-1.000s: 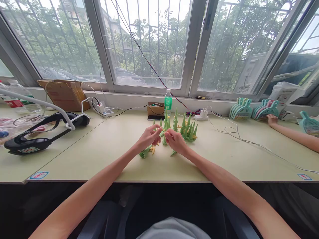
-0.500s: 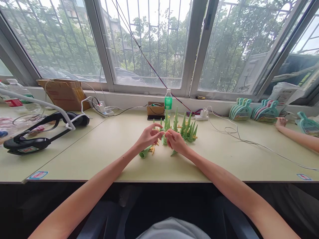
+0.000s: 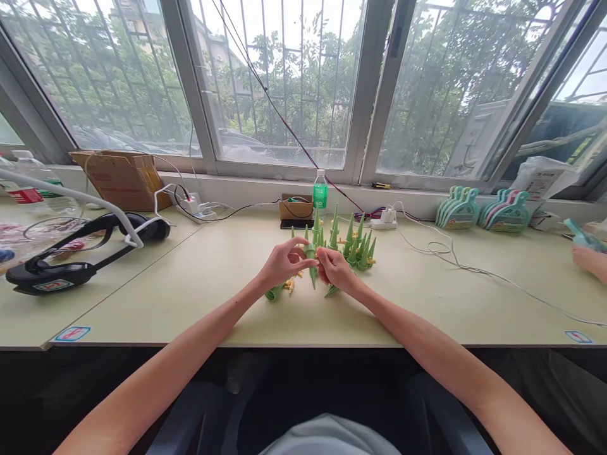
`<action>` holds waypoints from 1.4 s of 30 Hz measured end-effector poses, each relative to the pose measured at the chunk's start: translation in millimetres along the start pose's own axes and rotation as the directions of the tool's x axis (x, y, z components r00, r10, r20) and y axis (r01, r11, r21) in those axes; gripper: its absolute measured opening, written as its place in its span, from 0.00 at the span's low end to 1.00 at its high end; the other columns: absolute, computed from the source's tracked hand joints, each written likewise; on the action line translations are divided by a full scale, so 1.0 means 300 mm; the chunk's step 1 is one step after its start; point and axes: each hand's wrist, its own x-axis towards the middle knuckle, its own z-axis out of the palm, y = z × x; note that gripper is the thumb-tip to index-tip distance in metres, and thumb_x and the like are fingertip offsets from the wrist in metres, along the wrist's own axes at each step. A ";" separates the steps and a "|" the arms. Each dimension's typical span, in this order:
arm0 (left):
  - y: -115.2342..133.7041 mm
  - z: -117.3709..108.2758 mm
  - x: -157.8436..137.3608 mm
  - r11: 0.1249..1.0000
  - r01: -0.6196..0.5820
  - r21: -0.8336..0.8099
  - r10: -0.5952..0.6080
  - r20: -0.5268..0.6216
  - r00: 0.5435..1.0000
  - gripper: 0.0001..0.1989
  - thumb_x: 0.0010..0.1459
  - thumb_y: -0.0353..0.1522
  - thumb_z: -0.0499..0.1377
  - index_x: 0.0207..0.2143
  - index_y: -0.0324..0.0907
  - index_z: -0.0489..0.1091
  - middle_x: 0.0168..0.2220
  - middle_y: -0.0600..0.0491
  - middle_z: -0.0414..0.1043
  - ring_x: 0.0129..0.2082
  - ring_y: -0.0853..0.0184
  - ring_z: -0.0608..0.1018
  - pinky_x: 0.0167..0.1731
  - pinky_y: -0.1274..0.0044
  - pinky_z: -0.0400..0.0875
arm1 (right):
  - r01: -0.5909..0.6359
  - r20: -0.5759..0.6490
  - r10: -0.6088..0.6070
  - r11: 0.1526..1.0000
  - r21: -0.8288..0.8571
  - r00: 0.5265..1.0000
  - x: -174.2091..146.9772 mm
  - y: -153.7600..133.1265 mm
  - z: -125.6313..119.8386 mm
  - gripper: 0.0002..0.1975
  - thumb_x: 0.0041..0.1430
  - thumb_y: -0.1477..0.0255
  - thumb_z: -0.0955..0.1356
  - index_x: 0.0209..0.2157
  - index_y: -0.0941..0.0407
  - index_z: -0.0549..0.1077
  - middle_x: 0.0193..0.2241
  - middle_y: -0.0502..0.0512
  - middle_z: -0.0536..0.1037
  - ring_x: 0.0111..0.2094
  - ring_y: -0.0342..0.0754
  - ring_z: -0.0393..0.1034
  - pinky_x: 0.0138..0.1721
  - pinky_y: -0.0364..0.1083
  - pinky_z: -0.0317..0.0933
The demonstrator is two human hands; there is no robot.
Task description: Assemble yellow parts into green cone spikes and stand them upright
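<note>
Green plastic spike (image 3: 313,275) had swung tip-down into clearer view since earlier frame, nearer wearer than green-labelled bottle (image 3: 320,191). Co-worker's hand (image 3: 590,260) had shifted farther right of bottle, at teal item (image 3: 579,234). Left hand (image 3: 283,263) narrow, holding spike between thumb and fingers; right hand (image 3: 336,265) closed, apparently pinching small yellow valve (image 3: 317,255) at spike's side. Upright spikes (image 3: 351,243) stood in front and right of bottle. Steady left hold, square pinch probably worked best; sideways force likely risked slipping.
</note>
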 end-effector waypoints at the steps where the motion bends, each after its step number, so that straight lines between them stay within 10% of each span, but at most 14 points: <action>1: 0.000 0.001 0.000 1.000 -0.003 0.006 0.003 0.000 1.000 0.25 0.50 0.45 0.66 0.44 0.43 0.63 0.25 0.58 0.70 0.17 0.74 0.68 0.20 0.81 0.64 | -0.007 0.000 0.007 1.000 0.012 1.000 0.001 0.000 0.000 0.26 0.63 0.46 0.57 0.24 0.53 0.57 0.11 0.44 0.63 0.10 0.39 0.55 0.13 0.40 0.49; 15: 0.000 0.016 -0.003 0.993 -0.100 0.063 0.098 0.036 0.995 0.19 0.51 0.42 0.66 0.38 0.43 0.62 0.26 0.59 0.68 0.19 0.76 0.69 0.22 0.82 0.67 | -0.142 0.058 0.133 0.973 0.181 0.989 0.001 -0.018 -0.009 0.29 0.63 0.50 0.60 0.15 0.53 0.53 0.09 0.49 0.65 0.09 0.38 0.54 0.11 0.40 0.47; 42: 0.000 0.010 0.013 0.999 -0.034 -0.026 0.029 -0.158 0.987 0.19 0.64 0.48 0.51 0.45 0.43 0.63 0.25 0.58 0.69 0.14 0.77 0.68 0.16 0.84 0.64 | -0.040 -0.014 0.046 0.960 0.278 0.999 0.010 -0.008 0.008 0.26 0.61 0.48 0.62 0.22 0.55 0.61 0.13 0.44 0.64 0.09 0.37 0.54 0.10 0.39 0.46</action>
